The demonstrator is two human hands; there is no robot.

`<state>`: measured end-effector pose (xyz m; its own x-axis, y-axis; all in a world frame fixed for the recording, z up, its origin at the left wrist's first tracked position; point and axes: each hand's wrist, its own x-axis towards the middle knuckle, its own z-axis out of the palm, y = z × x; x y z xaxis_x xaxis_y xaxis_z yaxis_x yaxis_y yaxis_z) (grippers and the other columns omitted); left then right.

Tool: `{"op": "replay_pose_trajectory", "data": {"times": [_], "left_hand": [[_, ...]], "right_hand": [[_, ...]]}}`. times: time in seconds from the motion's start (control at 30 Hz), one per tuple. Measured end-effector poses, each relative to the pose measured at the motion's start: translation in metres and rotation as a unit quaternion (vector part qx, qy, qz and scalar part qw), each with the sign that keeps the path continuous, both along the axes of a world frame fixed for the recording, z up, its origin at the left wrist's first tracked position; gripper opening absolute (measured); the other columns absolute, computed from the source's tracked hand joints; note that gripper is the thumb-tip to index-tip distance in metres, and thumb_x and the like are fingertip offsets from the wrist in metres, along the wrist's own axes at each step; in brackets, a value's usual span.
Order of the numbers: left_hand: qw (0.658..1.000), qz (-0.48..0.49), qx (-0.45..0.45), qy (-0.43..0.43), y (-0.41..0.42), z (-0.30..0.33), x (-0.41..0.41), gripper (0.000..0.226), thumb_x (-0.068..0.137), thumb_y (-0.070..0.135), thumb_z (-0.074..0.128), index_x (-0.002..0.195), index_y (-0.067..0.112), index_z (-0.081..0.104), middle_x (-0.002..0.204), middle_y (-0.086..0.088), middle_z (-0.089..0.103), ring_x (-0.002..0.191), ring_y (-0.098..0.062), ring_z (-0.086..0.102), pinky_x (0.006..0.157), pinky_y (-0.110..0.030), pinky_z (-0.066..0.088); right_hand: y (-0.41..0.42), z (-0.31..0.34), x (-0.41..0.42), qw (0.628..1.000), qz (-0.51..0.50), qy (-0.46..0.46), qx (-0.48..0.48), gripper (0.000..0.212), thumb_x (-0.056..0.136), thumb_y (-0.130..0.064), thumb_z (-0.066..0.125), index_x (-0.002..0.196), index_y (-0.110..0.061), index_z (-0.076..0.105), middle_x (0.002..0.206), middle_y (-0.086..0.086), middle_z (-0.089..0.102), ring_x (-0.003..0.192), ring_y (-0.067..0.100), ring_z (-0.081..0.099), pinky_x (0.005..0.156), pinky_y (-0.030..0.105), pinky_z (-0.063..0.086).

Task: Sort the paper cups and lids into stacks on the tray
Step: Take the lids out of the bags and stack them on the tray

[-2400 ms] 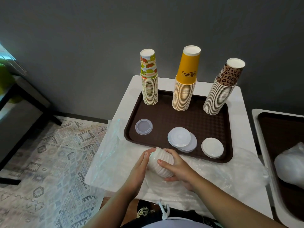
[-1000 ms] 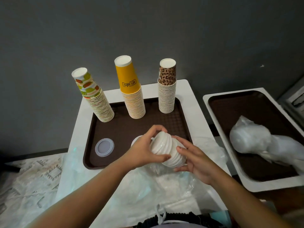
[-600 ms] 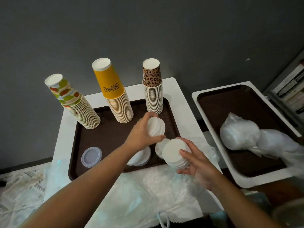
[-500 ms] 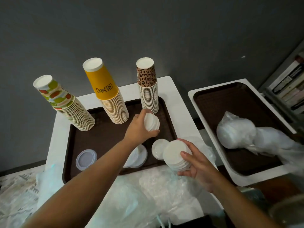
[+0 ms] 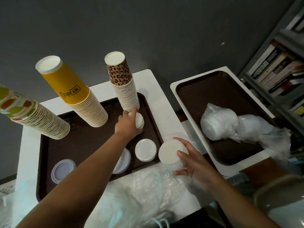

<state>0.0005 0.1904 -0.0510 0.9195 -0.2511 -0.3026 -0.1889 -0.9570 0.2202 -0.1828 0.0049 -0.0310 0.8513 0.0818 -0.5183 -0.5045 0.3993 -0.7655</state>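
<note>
Left hand point(image 5: 126, 124) grips round white lids point(image 5: 139, 120) on the ridged brown tray point(image 5: 79, 142), at twelve o'clock; right hand point(image 5: 195, 163) clasps a ribbed lid stack point(image 5: 169, 153).

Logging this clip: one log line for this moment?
left hand: grips small lid stack, at leopard cups | right hand: grips larger lid stack | brown tray

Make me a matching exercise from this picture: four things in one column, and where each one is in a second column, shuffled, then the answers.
Things:
1. yellow paper cup stack
2. leopard-print paper cup stack
3. translucent plastic lid
4. bagged white lids

Places:
A. near left corner of the brown tray
B. on the second tray
C. far right of the brown tray
D. middle of the cup row

Pairs: 1-D, 2-C, 3-A, 4-B
</note>
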Motion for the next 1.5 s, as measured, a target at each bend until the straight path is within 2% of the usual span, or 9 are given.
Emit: {"op": "replay_pose_trajectory", "data": {"times": [0.2,0.3,0.43,0.53,0.63,0.87,1.0,1.33,1.5], "left_hand": [[0.986,-0.126,0.106,-0.041,0.006,0.046,-0.019,0.086,0.079,0.043,0.072,0.144,0.021,0.020,0.144,-0.017,0.030,0.124,-0.034,0.039,0.086,-0.042,0.049],[0.978,-0.200,0.029,-0.056,0.011,0.075,-0.045,0.096,0.075,0.043,0.075,0.147,0.028,0.013,0.145,-0.011,0.025,0.124,-0.029,0.037,0.085,-0.041,0.052],[0.967,-0.229,-0.109,0.022,0.015,0.090,-0.079,0.117,0.062,0.047,0.083,0.149,0.033,0.006,0.148,-0.005,0.021,0.129,-0.022,0.034,0.098,-0.036,0.045],[0.935,-0.251,-0.229,0.096,0.012,0.085,-0.100,0.116,0.061,0.045,0.085,0.148,0.035,0.010,0.144,0.001,0.028,0.129,-0.013,0.033,0.104,-0.029,0.040],[0.923,-0.265,-0.257,0.105,0.009,0.071,-0.112,0.102,0.065,0.039,0.084,0.146,0.036,0.022,0.140,0.001,0.037,0.129,-0.013,0.036,0.103,-0.033,0.041],[0.928,-0.168,-0.314,0.104,0.026,0.058,-0.108,0.074,0.067,0.025,0.084,0.131,0.029,0.047,0.129,0.011,0.053,0.118,-0.002,0.045,0.099,-0.021,0.039],[0.919,-0.093,-0.362,0.128,0.034,0.050,-0.115,0.066,0.066,0.028,0.084,0.123,0.033,0.051,0.120,0.018,0.056,0.114,-0.005,0.049,0.093,-0.030,0.048],[0.817,0.114,-0.515,0.235,0.038,0.055,-0.117,0.053,0.074,0.007,0.078,0.119,0.027,0.055,0.107,0.003,0.058,0.092,-0.018,0.066,0.069,-0.026,0.055],[0.829,0.079,-0.505,0.228,0.029,0.050,-0.111,0.061,0.060,0.034,0.083,0.115,0.038,0.056,0.114,0.007,0.061,0.103,-0.025,0.063,0.084,-0.040,0.056]], "right_hand": [[0.003,0.002,0.005,1.000,0.004,-0.002,0.001,0.054,0.073,-0.029,0.064,0.125,-0.035,0.052,0.133,0.010,0.048,0.110,0.026,0.057,0.062,0.030,0.056],[0.008,0.003,0.008,1.000,0.012,-0.005,-0.002,0.060,0.067,-0.038,0.073,0.124,-0.037,0.053,0.131,0.007,0.050,0.110,0.024,0.059,0.063,0.030,0.056],[0.022,0.002,0.010,0.999,0.022,-0.014,-0.028,0.056,0.075,-0.038,0.077,0.125,-0.040,0.052,0.131,0.004,0.053,0.112,0.026,0.060,0.068,0.034,0.057],[0.032,0.004,0.011,0.997,0.055,-0.026,-0.046,0.058,0.074,-0.042,0.076,0.126,-0.040,0.050,0.127,0.003,0.057,0.108,0.025,0.064,0.072,0.038,0.057],[0.036,0.006,0.010,0.996,0.068,-0.031,-0.056,0.054,0.076,-0.039,0.073,0.125,-0.034,0.049,0.123,0.006,0.061,0.104,0.022,0.066,0.069,0.034,0.055],[0.044,0.004,0.007,0.999,0.051,0.001,0.000,0.054,0.074,-0.041,0.059,0.127,-0.028,0.052,0.127,0.013,0.058,0.100,0.025,0.065,0.068,0.037,0.056],[0.047,0.004,0.007,0.999,0.049,0.000,0.007,0.050,0.078,-0.040,0.056,0.127,-0.030,0.054,0.128,0.008,0.058,0.109,0.027,0.063,0.068,0.038,0.056],[0.037,-0.003,0.011,0.999,-0.016,0.022,0.041,0.031,0.095,-0.020,0.044,0.121,-0.029,0.059,0.128,0.008,0.058,0.106,0.028,0.061,0.063,0.035,0.055],[0.029,-0.001,0.010,0.999,-0.012,0.001,0.037,0.057,0.068,-0.052,0.073,0.121,-0.034,0.060,0.126,0.004,0.061,0.106,0.025,0.063,0.068,0.035,0.056]]}}
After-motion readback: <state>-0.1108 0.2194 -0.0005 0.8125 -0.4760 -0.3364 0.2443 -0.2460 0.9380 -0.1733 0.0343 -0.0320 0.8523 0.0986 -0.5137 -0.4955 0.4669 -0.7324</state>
